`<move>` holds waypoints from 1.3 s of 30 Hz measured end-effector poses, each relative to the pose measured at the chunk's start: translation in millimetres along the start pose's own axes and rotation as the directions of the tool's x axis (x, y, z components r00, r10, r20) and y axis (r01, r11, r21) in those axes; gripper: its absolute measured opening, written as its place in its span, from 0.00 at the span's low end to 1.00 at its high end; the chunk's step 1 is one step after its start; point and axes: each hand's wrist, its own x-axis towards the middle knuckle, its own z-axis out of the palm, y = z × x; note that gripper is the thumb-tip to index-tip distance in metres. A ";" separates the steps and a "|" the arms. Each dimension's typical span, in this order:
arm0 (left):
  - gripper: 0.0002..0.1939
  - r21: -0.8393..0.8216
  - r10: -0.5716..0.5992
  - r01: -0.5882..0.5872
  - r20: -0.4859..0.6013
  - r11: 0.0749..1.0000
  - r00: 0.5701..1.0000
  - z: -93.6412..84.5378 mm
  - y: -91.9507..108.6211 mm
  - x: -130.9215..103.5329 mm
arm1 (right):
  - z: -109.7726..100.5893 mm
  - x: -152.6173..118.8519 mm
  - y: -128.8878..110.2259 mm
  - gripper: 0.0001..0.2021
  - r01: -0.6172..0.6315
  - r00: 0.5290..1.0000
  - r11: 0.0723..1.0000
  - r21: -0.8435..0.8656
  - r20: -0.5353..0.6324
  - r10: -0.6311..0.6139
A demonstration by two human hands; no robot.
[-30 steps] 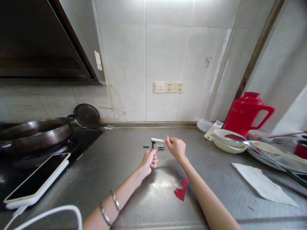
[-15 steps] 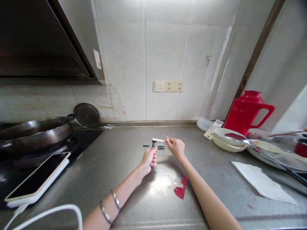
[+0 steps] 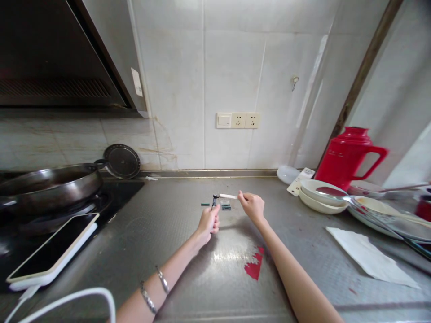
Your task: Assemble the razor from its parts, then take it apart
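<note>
My left hand [image 3: 208, 220] is closed around a slim black razor-like tool [image 3: 214, 201], held upright with its small head at the top. My right hand [image 3: 252, 207] grips a thin white stick [image 3: 228, 196], which points left toward that head. Whether the stick is a small brush is too small to tell, as is whether its tip touches the tool. On the counter behind my left hand lie several small dark green strips [image 3: 226, 207], with a separate strip [image 3: 205, 204] to the left.
A phone [image 3: 50, 251] with a white cable and a pan [image 3: 50, 186] on the stove are at left. To the right stand stacked bowls [image 3: 319, 204], a red thermos [image 3: 346, 157] and a white paper sheet [image 3: 370, 258]. A torn red piece [image 3: 254, 265] lies in front.
My right hand has moved slightly right with the white stick, drawing its tip back across the head of the black tool. My left hand has barely moved.
</note>
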 end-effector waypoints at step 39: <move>0.24 0.513 0.590 -0.499 -0.017 0.699 0.807 -22.3 -8.2 20.1 | -30.2 12.2 -26.4 0.23 0.172 0.985 0.953 0.249 -0.019 -0.173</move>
